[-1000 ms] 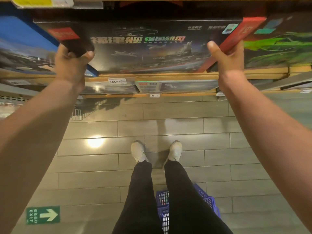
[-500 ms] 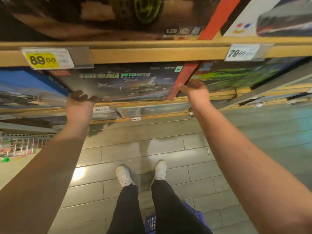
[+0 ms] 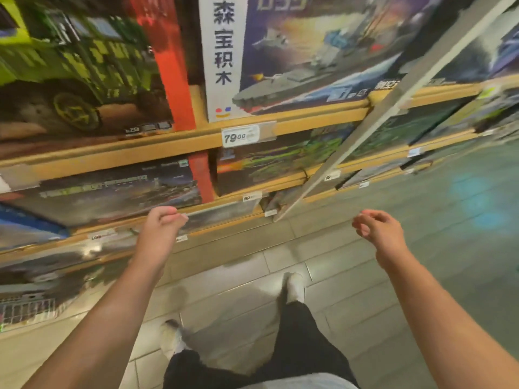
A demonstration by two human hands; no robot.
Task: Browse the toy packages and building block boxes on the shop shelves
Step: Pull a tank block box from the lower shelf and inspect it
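Both hands, left (image 3: 164, 224) and right (image 3: 375, 226), hang loosely curled, each grip empty; best reach up-left for the dark warship box (image 3: 112, 192) squarely.

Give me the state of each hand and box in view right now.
left hand: loosely curled, holding nothing, in front of the shelf
right hand: loosely curled, holding nothing, over the floor
warship box: on the shelf, untouched
green car box: on the upper shelf, untouched
carrier box: on the upper shelf, above the price tag reading 79.00
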